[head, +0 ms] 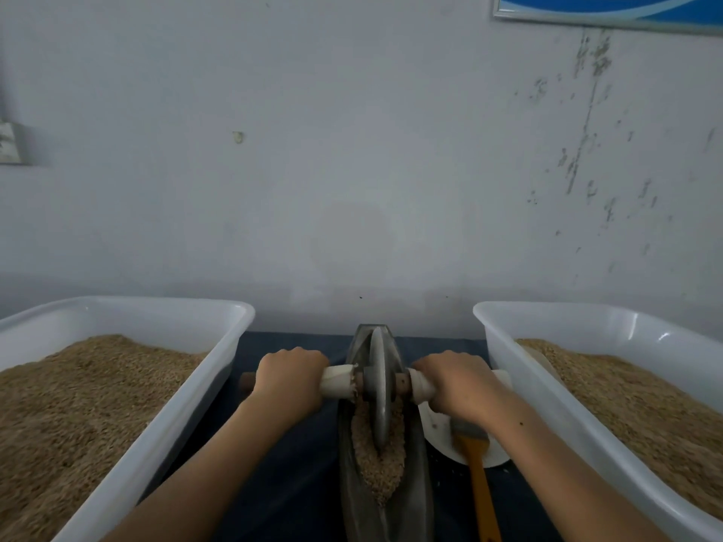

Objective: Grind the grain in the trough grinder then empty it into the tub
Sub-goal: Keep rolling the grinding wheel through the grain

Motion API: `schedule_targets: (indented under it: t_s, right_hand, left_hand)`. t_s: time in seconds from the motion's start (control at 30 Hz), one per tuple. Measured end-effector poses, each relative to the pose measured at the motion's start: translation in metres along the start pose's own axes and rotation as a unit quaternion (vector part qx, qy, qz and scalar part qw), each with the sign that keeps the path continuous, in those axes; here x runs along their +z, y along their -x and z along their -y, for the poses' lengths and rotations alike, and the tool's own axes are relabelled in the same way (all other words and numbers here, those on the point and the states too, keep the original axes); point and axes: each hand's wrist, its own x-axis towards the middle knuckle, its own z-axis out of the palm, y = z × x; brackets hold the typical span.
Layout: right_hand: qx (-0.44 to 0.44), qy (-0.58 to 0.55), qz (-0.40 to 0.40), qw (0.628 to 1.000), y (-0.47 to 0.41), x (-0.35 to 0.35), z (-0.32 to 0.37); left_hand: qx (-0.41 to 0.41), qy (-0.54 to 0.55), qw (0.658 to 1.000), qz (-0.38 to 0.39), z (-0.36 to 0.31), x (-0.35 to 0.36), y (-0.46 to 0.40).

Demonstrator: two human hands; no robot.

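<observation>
A dark boat-shaped trough grinder (414, 487) lies lengthwise on the dark cloth between two tubs. Tan grain (377, 467) fills its groove. A grey grinding wheel (378, 389) stands upright in the groove near the far end, on a wooden axle wrapped in white. My left hand (289, 375) grips the axle's left handle. My right hand (455, 379) grips the right handle. A white tub (231, 338) with grain stands at the left, and another white tub (504, 346) with grain stands at the right.
A white plate (440, 432) lies right of the trough, with a brush with a yellow-orange handle (480, 479) resting on it. A pale wall rises close behind the table. The tubs flank the trough closely on both sides.
</observation>
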Motion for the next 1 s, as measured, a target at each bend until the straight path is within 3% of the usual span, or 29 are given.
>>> schedule_targets:
  t_s: [0.1,0.17,0.27,0.43,0.53,0.67,0.87,1.0]
  right_hand:
    - [0.009,0.006,-0.099,0.995,-0.001,0.010,0.001]
    - [0.011,-0.003,-0.114,0.993,-0.002,0.011,0.001]
    - [-0.002,-0.005,-0.071,0.997,-0.001,0.008,-0.002]
    - [-0.015,-0.003,0.085,0.996,0.003,-0.008,-0.005]
    - [-0.012,-0.013,0.111,0.994,0.005,-0.011,-0.004]
    - [-0.005,0.000,0.050,0.999,0.002,-0.005,-0.002]
    - [0.013,0.008,-0.122,0.992,0.001,0.011,0.003]
    - [-0.005,0.013,-0.111,0.994,0.001,0.011,0.000]
  left_hand:
    - [-0.003,0.019,0.996,-0.082,-0.001,0.006,0.002]
    - [-0.002,0.018,0.995,-0.096,-0.001,0.007,0.003]
    - [0.003,0.001,0.999,-0.054,-0.001,0.004,0.002]
    - [0.016,-0.024,0.997,0.075,0.002,-0.005,0.001]
    - [0.016,-0.026,0.995,0.099,0.002,-0.007,0.003]
    - [0.004,-0.019,0.998,0.066,0.001,-0.005,0.001]
    - [-0.007,0.006,0.996,-0.085,-0.001,0.005,0.003]
    - [-0.008,-0.003,0.999,-0.048,0.001,0.003,0.002]
